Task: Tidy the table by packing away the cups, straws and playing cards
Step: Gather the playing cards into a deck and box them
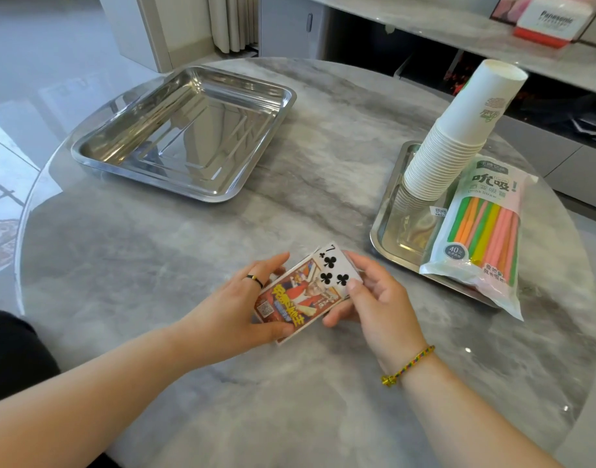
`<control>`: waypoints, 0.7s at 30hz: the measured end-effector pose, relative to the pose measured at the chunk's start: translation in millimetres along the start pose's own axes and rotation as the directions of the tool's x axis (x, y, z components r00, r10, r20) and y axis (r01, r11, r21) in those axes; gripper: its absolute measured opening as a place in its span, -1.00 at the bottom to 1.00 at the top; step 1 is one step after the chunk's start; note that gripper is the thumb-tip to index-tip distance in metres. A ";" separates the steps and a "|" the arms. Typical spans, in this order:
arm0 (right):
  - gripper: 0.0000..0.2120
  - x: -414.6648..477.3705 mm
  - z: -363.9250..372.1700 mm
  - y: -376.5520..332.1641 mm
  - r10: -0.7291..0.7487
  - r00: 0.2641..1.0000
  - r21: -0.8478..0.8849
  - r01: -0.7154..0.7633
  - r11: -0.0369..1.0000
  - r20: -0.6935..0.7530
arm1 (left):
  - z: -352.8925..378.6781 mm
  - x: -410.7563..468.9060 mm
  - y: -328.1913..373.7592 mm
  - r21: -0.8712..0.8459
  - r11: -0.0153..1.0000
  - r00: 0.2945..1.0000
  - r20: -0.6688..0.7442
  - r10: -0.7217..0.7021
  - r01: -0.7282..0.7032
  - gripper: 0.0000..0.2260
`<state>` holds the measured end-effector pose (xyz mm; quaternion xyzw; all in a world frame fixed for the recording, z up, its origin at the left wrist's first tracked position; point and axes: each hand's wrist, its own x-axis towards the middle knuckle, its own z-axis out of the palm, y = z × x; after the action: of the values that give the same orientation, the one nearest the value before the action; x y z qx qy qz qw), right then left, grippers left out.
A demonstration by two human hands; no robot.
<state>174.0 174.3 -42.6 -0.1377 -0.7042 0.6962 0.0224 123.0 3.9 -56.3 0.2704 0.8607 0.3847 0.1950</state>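
hands at the near middle of round grey marbled table (188, 251), both on the card set. left hand (242, 298): curled, grips red-and-orange printed card box (296, 300) across its width, thumb on the near edge, fingers on the far edge; thin black-and-gold ring (255, 280) on one finger. right hand (374, 298): curled, pinches white playing cards (337, 269) at the box's far right end, seven of clubs face up on top, deck partly out of the box; how deep inside, cannot tell. braided multicolour bracelet (409, 365) on right wrist. tall nested stack of white paper cups (458, 136): mouths down, leaning, at the far end of shiny steel tray on the right (396, 231). clear packet of coloured drinking straws (482, 231): flat in the same tray, just beside the cups, near end overhanging the rim. second shiny rectangular steel tray (188, 130): far left, well apart from the hands.
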 end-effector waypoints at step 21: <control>-0.84 8.4 -16.8 -1.6 0.380 0.907 0.287 -0.418 0.862 0.180 | 5.5 0.0 0.6 -0.248 0.969 1.000 -0.006 -0.008 0.006 -0.40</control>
<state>169.4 192.6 -41.9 -0.2341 -0.5384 0.7970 -0.1420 126.2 7.2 -59.3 0.2396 0.8075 0.4894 0.2256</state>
